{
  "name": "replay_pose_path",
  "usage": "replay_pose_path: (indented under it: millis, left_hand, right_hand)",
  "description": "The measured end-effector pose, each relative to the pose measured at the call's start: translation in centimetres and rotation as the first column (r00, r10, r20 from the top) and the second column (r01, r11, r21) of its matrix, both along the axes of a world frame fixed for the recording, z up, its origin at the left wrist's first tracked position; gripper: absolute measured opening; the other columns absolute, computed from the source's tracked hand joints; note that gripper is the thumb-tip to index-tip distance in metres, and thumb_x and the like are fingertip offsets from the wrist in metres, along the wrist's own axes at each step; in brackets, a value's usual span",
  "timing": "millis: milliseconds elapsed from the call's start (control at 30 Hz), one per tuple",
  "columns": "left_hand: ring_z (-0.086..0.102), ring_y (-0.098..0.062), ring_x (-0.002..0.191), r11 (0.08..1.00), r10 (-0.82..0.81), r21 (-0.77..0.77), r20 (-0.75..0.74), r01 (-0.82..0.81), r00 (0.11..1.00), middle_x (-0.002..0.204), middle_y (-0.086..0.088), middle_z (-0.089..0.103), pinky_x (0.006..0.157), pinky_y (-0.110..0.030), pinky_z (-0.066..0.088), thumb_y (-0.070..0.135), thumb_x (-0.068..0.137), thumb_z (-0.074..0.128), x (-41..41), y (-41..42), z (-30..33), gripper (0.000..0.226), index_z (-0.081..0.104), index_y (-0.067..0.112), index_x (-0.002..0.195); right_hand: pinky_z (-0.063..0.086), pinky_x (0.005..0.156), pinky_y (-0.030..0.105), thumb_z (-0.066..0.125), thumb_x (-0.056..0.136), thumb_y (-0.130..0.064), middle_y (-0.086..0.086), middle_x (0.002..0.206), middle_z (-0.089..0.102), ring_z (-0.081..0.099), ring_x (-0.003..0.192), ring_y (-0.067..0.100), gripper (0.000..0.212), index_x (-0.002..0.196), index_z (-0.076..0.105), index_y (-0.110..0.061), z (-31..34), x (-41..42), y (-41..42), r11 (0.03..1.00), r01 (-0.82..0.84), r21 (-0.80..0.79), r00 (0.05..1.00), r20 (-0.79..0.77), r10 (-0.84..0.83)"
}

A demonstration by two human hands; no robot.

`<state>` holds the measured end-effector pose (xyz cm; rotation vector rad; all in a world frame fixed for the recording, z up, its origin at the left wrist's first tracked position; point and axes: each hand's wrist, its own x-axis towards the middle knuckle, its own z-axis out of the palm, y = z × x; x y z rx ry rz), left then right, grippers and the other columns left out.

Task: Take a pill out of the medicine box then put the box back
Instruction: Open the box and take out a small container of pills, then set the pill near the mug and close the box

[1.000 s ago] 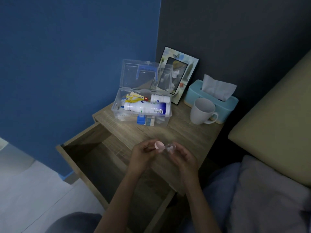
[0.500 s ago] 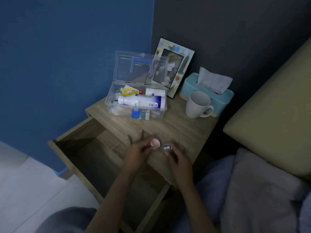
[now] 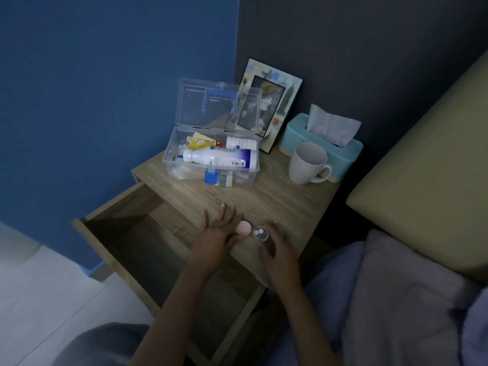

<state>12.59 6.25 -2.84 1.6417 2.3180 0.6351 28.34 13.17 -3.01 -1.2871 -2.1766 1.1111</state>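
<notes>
Fingers of the left hand (image 3: 215, 235) are spread wide and nearly straight over the wooden surface (image 3: 277, 199), with the thumb side touching a pink cap (image 3: 243, 227) that lies just beside a small clear vial (image 3: 260, 233). Two white pills show inside the vial's open mouth. The right hand (image 3: 280, 249) has its fingers loosely curled round the vial, steadying it near the front edge of the surface. Further back the clear medicine box (image 3: 211, 157) stands with its lid raised, bottles and packets inside. A white mug (image 3: 307, 163) and a blue tissue box (image 3: 320, 143) sit to its right. Below the hands the drawer (image 3: 148, 247) is pulled out
</notes>
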Motion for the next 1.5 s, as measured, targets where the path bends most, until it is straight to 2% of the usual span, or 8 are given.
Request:
replay_pose_path:
  millis: [167, 333, 633, 933, 1033, 1200, 1367, 1500]
  left_hand:
    - [0.002, -0.013, 0.149, 0.999, -0.026, -0.035, -0.012, 0.026, 1.000, 0.160, 0.003, 0.013, 0.118, -0.043, -0.006, 0.041, 0.097, 0.040, -0.1, -0.4, 0.6, 0.060, 0.020, 0.022, 0.151]
    - [-0.011, -0.020, 0.148, 0.987, -0.100, -0.145, -0.238, 0.066, 0.966, 0.160, 0.001, -0.009, 0.118, -0.048, -0.008, 0.042, 0.101, 0.022, -1.4, -1.2, 0.9, 0.058, 0.006, 0.021, 0.152]
    - [-0.014, -0.024, 0.146, 0.983, -0.109, -0.173, -0.271, 0.062, 0.956, 0.157, 0.002, -0.015, 0.117, -0.045, -0.010, 0.052, 0.088, -0.006, -1.3, -1.6, 0.6, 0.069, -0.001, 0.023, 0.150]
    - [0.015, -0.026, 0.146, 0.991, -0.084, -0.121, -0.299, 0.049, 0.951, 0.158, -0.002, 0.019, 0.115, -0.051, 0.016, 0.049, 0.094, -0.004, -1.4, -1.6, 0.4, 0.071, 0.029, 0.016, 0.148]
    - [0.030, -0.026, 0.141, 0.991, -0.083, -0.129, -0.333, 0.042, 0.939, 0.153, -0.004, 0.033, 0.111, -0.052, 0.028, 0.045, 0.098, 0.002, -1.4, -1.6, 0.4, 0.067, 0.041, 0.014, 0.143]
    - [0.027, -0.025, 0.143, 0.994, -0.084, -0.098, -0.334, 0.054, 0.939, 0.154, -0.005, 0.030, 0.115, -0.041, 0.007, 0.044, 0.099, 0.007, -1.3, -1.7, 0.2, 0.064, 0.038, 0.011, 0.144]
    - [0.023, -0.027, 0.144, 0.994, -0.093, -0.079, -0.297, 0.073, 0.950, 0.155, -0.006, 0.027, 0.116, -0.034, 0.005, 0.045, 0.098, 0.005, -1.3, -1.5, 0.3, 0.068, 0.037, 0.007, 0.144]
    - [0.018, -0.026, 0.145, 0.995, -0.088, -0.068, -0.275, 0.072, 0.957, 0.156, -0.005, 0.023, 0.117, -0.034, 0.003, 0.046, 0.097, 0.003, -1.3, -1.6, 0.4, 0.069, 0.033, 0.008, 0.146]
  right_hand:
    - [0.033, 0.115, 0.044, 0.052, 0.095, -0.031, -0.005, 0.155, 0.036, 0.028, 0.145, 0.021, 0.047, 0.140, 0.044, -0.028, 0.1, 0.1, -0.1, 1.000, 0.005, -0.005, 1.000, 0.004, -0.005]
    - [0.033, 0.115, 0.041, 0.046, 0.095, -0.046, -0.006, 0.153, 0.038, 0.030, 0.143, 0.015, 0.050, 0.142, 0.042, -0.030, 0.6, -0.1, -0.3, 0.999, 0.017, -0.039, 0.999, -0.027, -0.018]
    - [0.021, 0.121, 0.034, 0.037, 0.101, -0.025, 0.002, 0.156, 0.031, 0.026, 0.146, 0.013, 0.048, 0.148, 0.031, -0.016, 4.0, -1.6, 3.8, 0.976, 0.219, -0.017, 0.909, -0.360, -0.210]
    - [0.033, 0.115, 0.045, 0.037, 0.102, -0.021, 0.018, 0.147, 0.042, 0.041, 0.136, 0.026, 0.045, 0.142, 0.038, -0.001, 6.2, -3.5, 14.7, 0.833, 0.550, 0.062, 0.756, -0.459, -0.466]
    - [0.046, 0.094, 0.050, 0.036, 0.101, -0.018, 0.026, 0.110, 0.061, 0.058, 0.106, 0.037, 0.034, 0.108, 0.059, 0.007, 5.7, -3.6, 16.6, 0.786, 0.601, 0.145, 0.744, -0.459, -0.485]
    - [0.047, 0.083, 0.041, 0.038, 0.101, -0.018, 0.032, 0.097, 0.063, 0.062, 0.093, 0.038, 0.037, 0.090, 0.058, 0.011, 4.8, -4.4, 18.0, 0.739, 0.674, -0.002, 0.659, -0.450, -0.602]
    - [0.048, 0.088, 0.037, 0.042, 0.100, -0.025, 0.026, 0.108, 0.067, 0.062, 0.103, 0.033, 0.039, 0.104, 0.063, 0.008, 4.7, -4.5, 18.2, 0.730, 0.666, -0.152, 0.592, -0.488, -0.641]
    - [0.045, 0.073, 0.030, 0.046, 0.099, -0.026, 0.023, 0.095, 0.066, 0.062, 0.092, 0.031, 0.035, 0.089, 0.060, 0.004, 4.2, -4.2, 18.4, 0.739, 0.663, -0.121, 0.603, -0.499, -0.622]
